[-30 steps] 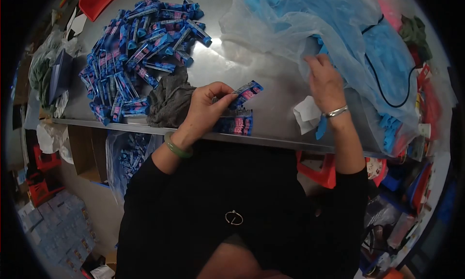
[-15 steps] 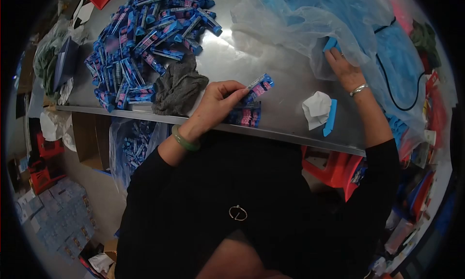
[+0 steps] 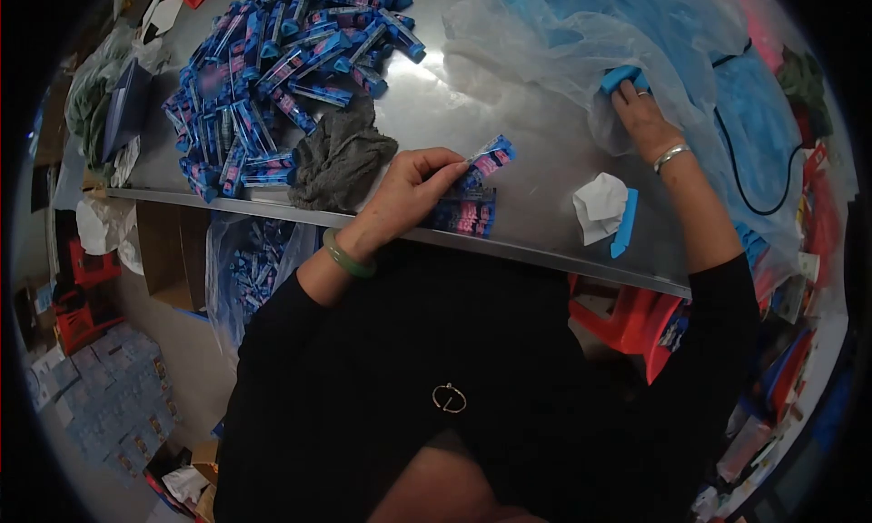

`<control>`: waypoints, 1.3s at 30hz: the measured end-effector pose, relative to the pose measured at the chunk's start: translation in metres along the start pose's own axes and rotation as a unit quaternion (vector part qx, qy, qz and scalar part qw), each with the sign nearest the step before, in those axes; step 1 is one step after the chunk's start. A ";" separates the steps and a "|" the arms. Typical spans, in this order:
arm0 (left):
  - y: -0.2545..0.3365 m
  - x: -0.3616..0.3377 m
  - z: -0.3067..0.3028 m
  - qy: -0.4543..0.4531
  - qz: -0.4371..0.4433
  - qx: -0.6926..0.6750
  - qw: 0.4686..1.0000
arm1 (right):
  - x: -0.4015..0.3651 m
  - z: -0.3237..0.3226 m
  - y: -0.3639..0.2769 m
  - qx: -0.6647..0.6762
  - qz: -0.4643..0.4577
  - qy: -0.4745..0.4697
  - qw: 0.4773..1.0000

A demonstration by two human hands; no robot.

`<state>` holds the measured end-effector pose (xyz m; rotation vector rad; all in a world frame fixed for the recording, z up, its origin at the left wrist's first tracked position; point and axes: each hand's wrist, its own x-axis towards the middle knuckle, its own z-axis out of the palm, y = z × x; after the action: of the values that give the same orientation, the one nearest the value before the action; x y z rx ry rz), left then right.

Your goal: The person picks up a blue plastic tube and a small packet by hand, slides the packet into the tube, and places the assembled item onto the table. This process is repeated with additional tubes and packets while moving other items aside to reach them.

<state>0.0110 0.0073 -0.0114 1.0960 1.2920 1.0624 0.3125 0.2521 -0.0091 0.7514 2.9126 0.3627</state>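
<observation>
Between the thumb and fingers of my left hand (image 3: 409, 194) is a small blue-and-pink printed wrapper (image 3: 493, 158), its far end pointing up and right. Beneath and beside that hand, more printed wrappers (image 3: 470, 214) lie near the table's front edge. My right hand (image 3: 645, 125) is at the mouth of a clear plastic bag (image 3: 581, 64), its fingers closed on a light blue piece (image 3: 620, 79). Below it, a similar blue strip with a pointed end (image 3: 625, 223) lies beside a crumpled white paper (image 3: 599, 208).
A heap of blue wrapped items (image 3: 272, 78) covers the left of the metal table (image 3: 427, 114). A grey cloth (image 3: 341, 155) lies beside it. Below the edge are a bag of similar items (image 3: 263, 260), a cardboard box (image 3: 173, 255) and a red stool (image 3: 618, 319).
My right hand has shifted slightly up and left, and the light blue piece has turned more level. My left hand keeps the wrapper in nearly the same place. The whole view has shifted slightly.
</observation>
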 end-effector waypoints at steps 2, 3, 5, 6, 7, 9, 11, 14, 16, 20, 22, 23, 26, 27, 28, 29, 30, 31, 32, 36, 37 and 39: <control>0.000 0.001 0.000 0.003 0.003 -0.003 1.000 | 0.002 -0.011 -0.007 0.022 0.013 0.014 1.000; 0.003 0.000 0.000 0.003 0.018 0.012 1.000 | 0.007 -0.029 -0.016 0.029 0.055 -0.037 0.997; 0.003 0.000 0.001 0.007 0.033 0.027 0.999 | 0.011 -0.050 -0.032 0.035 0.095 -0.088 0.991; 0.001 0.000 0.001 0.019 0.057 0.058 0.996 | 0.010 -0.056 -0.039 0.096 0.092 0.013 0.991; 0.000 0.000 0.000 0.031 0.081 0.090 0.992 | 0.008 -0.063 -0.047 0.157 0.089 0.113 0.977; -0.001 0.000 -0.001 0.033 0.104 0.119 0.987 | 0.007 -0.086 -0.074 0.319 0.143 0.160 0.923; -0.001 0.000 -0.001 0.033 0.126 0.147 0.981 | 0.009 -0.103 -0.095 0.469 0.195 0.200 0.838; 0.001 -0.001 0.000 0.034 0.138 0.155 0.978 | 0.010 -0.110 -0.109 0.719 0.233 0.220 0.617; -0.001 -0.001 0.001 0.046 0.168 0.158 0.972 | 0.009 -0.104 -0.112 0.802 0.225 0.164 0.528; 0.001 -0.003 0.000 0.063 0.203 0.164 0.963 | 0.007 -0.098 -0.116 0.828 0.230 0.123 0.497; 0.001 -0.005 0.000 0.073 0.201 0.162 0.963 | 0.006 -0.098 -0.118 0.822 0.231 0.110 0.508; 0.001 -0.005 0.000 0.073 0.201 0.162 0.963 | 0.005 -0.099 -0.118 0.822 0.231 0.111 0.508; 0.001 -0.006 0.000 0.076 0.187 0.162 0.966 | 0.004 -0.103 -0.117 0.827 0.237 0.147 0.489; 0.001 -0.006 0.000 0.078 0.191 0.162 0.965 | 0.002 -0.105 -0.115 0.839 0.228 0.149 0.470; 0.001 -0.006 0.000 0.080 0.194 0.161 0.964 | 0.001 -0.107 -0.115 0.852 0.220 0.151 0.451; 0.001 -0.007 0.000 0.080 0.194 0.161 0.964 | 0.001 -0.107 -0.116 0.851 0.220 0.151 0.451; 0.003 -0.007 0.000 0.083 0.194 0.163 0.964 | 0.000 -0.109 -0.118 0.850 0.224 0.137 0.456; 0.003 -0.007 0.000 0.086 0.194 0.164 0.963 | 0.000 -0.109 -0.120 0.849 0.227 0.123 0.460; 0.003 -0.007 0.001 0.086 0.194 0.164 0.963 | 0.000 -0.108 -0.120 0.849 0.227 0.124 0.461; 0.001 -0.007 0.000 0.105 0.225 0.177 0.952 | 0.001 -0.109 -0.122 0.809 0.228 0.131 0.526; 0.001 -0.007 0.000 0.110 0.235 0.187 0.947 | 0.001 -0.111 -0.123 0.787 0.229 0.141 0.555; 0.001 -0.007 0.000 0.113 0.242 0.194 0.944 | 0.001 -0.113 -0.125 0.777 0.216 0.151 0.571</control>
<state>0.0105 0.0011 -0.0088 1.6916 1.4948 1.3592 0.2346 0.1236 0.0674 1.5152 2.4122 -2.5409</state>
